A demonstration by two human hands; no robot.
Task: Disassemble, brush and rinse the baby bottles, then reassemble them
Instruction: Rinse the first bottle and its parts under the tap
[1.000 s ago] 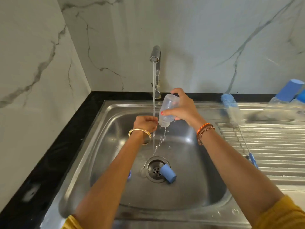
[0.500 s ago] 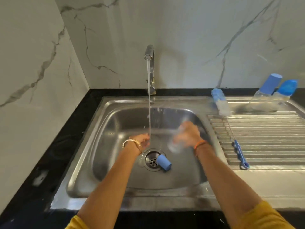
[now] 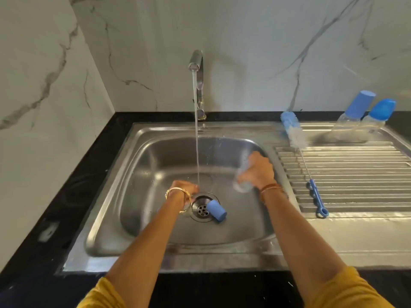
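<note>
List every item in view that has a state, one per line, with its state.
tap: running, stream falling toward the drain
clear bottle: uncapped, blurred, gripped by the right hand
left hand: curled beside the stream; contents hidden
blue cap: off, lying on its side by the drain
bottle brush: lying unused on the drainboard
two capped bottles: assembled, leaning at the back

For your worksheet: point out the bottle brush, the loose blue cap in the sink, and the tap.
bottle brush (image 3: 293, 133), head view, on its bristle head.
loose blue cap (image 3: 216, 210), head view, on its side wall.
tap (image 3: 196, 60), head view, on its spout.
</note>
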